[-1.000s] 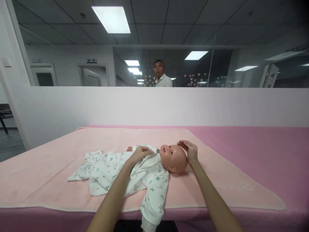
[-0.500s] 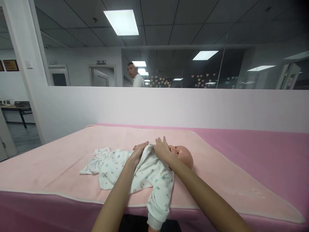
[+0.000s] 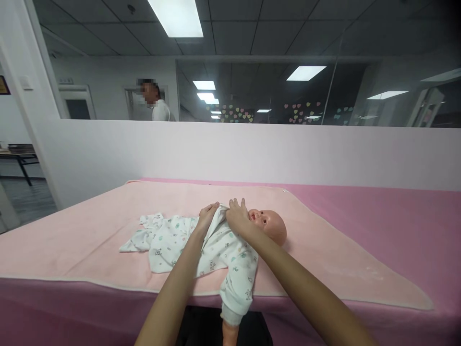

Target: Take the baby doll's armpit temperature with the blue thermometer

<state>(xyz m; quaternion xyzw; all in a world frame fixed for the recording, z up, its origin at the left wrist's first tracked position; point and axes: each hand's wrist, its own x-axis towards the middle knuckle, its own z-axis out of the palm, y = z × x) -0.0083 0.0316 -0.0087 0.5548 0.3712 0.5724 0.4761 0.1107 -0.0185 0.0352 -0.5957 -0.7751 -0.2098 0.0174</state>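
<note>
A baby doll (image 3: 275,228) lies on its back with its bald head to the right. It wears white printed baby clothes; one sleeve hangs toward me over the near edge, with the doll's hand showing below the cuff. My left hand (image 3: 206,218) is closed on the front edge of the baby top (image 3: 232,247), over the doll's chest. Close to the doll's chin, my right hand (image 3: 237,218) pinches the same raised edge near the collar, its other fingers extended. Between my hands the cloth is lifted in a fold. My right wrist partly covers the doll's neck.
A peach blanket (image 3: 90,230) lies under the doll on a pink surface (image 3: 360,211). Behind it stands a low white wall (image 3: 252,149) topped by glass. Beyond the glass is a person in a white top (image 3: 161,111). A dark table (image 3: 19,157) stands at far left.
The view has tilted down slightly. Both hands remain at the baby top's edge, with the left hand's fingers more closed on it. The person behind the glass has moved left.
</note>
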